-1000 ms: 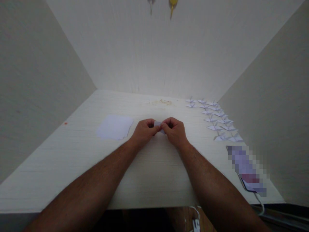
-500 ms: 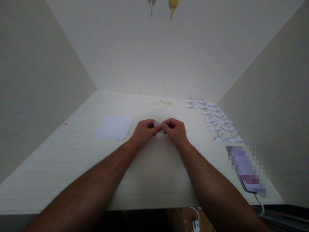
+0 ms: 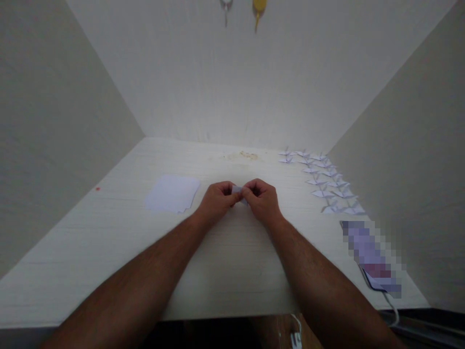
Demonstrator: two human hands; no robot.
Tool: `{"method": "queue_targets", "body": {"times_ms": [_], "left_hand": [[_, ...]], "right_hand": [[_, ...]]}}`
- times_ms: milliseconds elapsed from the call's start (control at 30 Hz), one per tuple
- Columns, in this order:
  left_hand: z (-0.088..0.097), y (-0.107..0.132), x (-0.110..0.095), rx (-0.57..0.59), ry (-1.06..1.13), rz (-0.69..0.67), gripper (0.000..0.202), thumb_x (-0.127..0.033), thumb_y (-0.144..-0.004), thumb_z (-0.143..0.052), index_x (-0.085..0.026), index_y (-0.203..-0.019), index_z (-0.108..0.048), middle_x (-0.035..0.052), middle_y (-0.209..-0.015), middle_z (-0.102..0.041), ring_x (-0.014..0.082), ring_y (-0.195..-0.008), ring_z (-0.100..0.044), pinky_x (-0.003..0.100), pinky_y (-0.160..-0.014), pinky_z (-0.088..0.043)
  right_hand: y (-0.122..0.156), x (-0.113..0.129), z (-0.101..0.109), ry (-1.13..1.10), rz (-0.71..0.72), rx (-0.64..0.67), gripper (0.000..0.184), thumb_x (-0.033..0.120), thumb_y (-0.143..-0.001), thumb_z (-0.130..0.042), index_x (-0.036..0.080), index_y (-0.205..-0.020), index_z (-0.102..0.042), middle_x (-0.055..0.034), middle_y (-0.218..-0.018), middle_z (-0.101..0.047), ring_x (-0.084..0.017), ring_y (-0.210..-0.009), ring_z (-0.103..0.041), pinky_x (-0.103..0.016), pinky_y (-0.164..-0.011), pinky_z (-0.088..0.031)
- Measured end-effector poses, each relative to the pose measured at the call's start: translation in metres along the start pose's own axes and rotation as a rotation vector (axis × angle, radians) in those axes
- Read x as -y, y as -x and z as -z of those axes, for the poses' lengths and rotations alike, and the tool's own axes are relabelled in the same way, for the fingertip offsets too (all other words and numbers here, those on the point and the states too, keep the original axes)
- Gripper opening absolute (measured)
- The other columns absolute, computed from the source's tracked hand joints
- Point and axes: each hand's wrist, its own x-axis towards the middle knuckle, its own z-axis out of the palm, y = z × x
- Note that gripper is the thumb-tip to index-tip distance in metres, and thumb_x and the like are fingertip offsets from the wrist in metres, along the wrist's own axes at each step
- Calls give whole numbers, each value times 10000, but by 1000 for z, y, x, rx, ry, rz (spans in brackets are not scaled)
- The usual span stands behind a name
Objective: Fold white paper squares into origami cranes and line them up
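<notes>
A small folded piece of pale paper [image 3: 238, 190] is pinched between both my hands at the middle of the white table [image 3: 232, 271]. My left hand [image 3: 217, 200] is closed on its left side with thumb and fingers curled in. My right hand [image 3: 262, 200] is closed on its right side, fingertips meeting those of the left. Most of the paper is hidden by my fingers. A stack of pale paper sheets [image 3: 173, 193] lies flat just left of my left hand.
Several folded paper cranes [image 3: 323, 179] stand in rows at the back right of the table. A blurred flat device [image 3: 370, 254] with a white cable lies at the right front. Walls close the table on three sides. Two small items [image 3: 258, 8] hang on the back wall.
My hands have drawn slightly closer together over the folded paper, covering more of it. Nothing else on the table has moved.
</notes>
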Motion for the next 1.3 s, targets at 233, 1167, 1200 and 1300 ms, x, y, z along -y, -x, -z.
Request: {"method": "queue_targets", "body": {"times_ms": [233, 1167, 1200, 1300], "left_hand": [[-1, 1, -2, 0, -32, 4, 304, -419, -702, -735, -159, -621, -601, -24, -526, -538, 89, -493, -439, 227, -495, -319], [0, -10, 16, -142, 261, -19, 252, -305, -672, -761, -174, -600, -557, -44, -487, -504, 77, -455, -415, 223, -463, -287], [0, -10, 16, -145, 276, -18, 245, -295, -669, -762, -174, -603, -559, -44, -488, -508, 77, -456, -420, 222, -466, -293], [2, -11, 17, -160, 290, -22, 231, -279, -665, -763, -173, -606, -565, -43, -495, -518, 78, -462, -436, 222, -474, -309]], "right_hand": [[0, 1, 1, 56, 19, -44, 144, 283, -759, -621, 194, -648, -594, 29, -556, -564, -109, -534, -488, -244, -526, -388], [-2, -5, -1, 121, -45, 67, 198, 314, -758, -668, 162, -638, -630, 16, -552, -589, -93, -513, -479, -233, -520, -366], [-2, -5, -1, 105, -66, 76, 196, 314, -759, -667, 162, -642, -632, 16, -552, -593, -92, -506, -486, -232, -516, -370], [-2, -5, -2, 110, -84, 145, 224, 336, -797, -638, 158, -663, -654, 1, -575, -626, -94, -509, -517, -230, -520, -388]]}}
